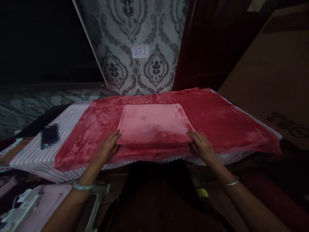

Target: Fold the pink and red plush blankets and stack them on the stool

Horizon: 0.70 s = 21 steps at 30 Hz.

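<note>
A folded pink plush cloth lies in front of me, its near edge rounded and slightly raised. My left hand grips its near left corner, the fingertips on top and the thumb side hidden. At the near right corner, my right hand holds the cloth the same way. Beneath it a larger red plush blanket is spread across the table, with some wrinkles. Under that shows a striped tablecloth.
A dark, pixelated object sits on the tablecloth at the left. A large cardboard box stands on the right. Behind the table is a patterned wall with a paper label reading 277. A white-framed item is at lower left.
</note>
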Tool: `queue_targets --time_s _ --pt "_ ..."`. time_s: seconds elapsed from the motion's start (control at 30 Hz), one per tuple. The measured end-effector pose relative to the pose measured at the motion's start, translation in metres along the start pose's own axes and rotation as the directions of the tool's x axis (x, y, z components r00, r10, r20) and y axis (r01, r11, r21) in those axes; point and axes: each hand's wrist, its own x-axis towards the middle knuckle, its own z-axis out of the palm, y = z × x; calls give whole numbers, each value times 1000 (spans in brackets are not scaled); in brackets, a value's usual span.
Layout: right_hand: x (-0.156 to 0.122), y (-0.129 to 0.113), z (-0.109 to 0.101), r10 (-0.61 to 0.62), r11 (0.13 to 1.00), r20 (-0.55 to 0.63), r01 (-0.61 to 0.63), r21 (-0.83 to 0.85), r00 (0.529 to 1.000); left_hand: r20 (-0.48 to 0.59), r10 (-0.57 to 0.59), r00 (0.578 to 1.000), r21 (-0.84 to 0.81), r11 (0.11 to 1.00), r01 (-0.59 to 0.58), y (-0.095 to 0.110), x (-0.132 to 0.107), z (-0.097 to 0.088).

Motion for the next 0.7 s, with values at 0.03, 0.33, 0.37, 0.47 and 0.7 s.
queue_targets --time_s 0.03,0.33,0.37,0.47,0.7 --pt "1 2 -3 3 1000 -11 -3 -6 1000 -5 -5 1000 -6 1000 5 -1 -1 -1" --pt "-18 -3 17 -7 996 -83 15 89 997 0 13 1000 3 1000 -13 -5 -16 15" --pt "-20 -3 17 -14 994 -91 23 105 996 11 9 1000 9 1000 -10 -4 -17 12" --pt "-22 -6 5 -37 988 -109 53 147 993 57 34 998 2 999 -34 2 -15 -9" --pt "31 -59 -15 -18 987 -114 35 156 993 12 96 995 23 995 -96 96 44 -28"
